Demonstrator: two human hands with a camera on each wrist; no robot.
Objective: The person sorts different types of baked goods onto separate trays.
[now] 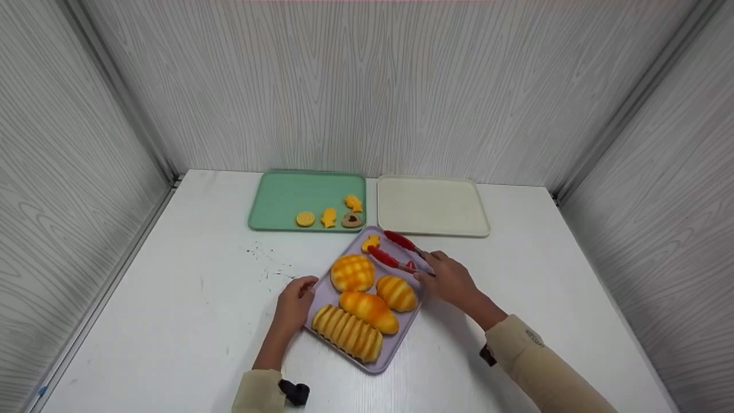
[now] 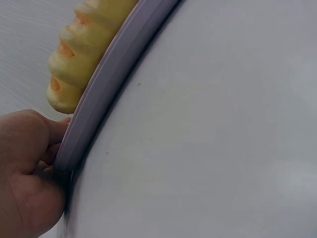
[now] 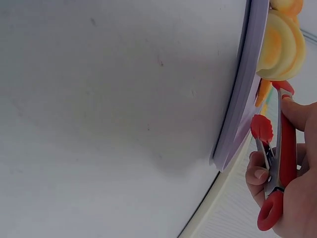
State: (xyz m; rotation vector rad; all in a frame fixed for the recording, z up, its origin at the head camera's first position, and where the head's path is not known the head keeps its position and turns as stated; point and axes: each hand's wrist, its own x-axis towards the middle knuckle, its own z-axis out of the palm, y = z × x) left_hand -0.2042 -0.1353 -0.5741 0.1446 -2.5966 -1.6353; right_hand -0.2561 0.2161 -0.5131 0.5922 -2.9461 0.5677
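Observation:
A lilac tray (image 1: 391,345) lies at a slant on the white table. My left hand (image 1: 294,304) grips its left edge, fingers curled at the rim (image 2: 101,101) in the left wrist view. In my right hand (image 1: 454,281) are red-and-metal tongs (image 3: 287,148), their arms spread over the tray's far right part. One red end overlaps a small yellow fish-shaped piece (image 1: 370,243) in the head view. A small red piece (image 1: 410,265) shows between the arms. Also on the tray are a round checkered bun (image 1: 352,273), a striped roll (image 1: 397,293), a croissant (image 1: 370,311) and a ridged loaf (image 1: 347,333).
Behind, a green tray (image 1: 298,195) holds yellow fish-shaped pieces (image 1: 328,218), a round yellow biscuit (image 1: 305,219) and a brown biscuit (image 1: 351,220). A cream tray (image 1: 433,203) stands to its right. Panelled walls (image 1: 367,86) enclose the table at the back and sides.

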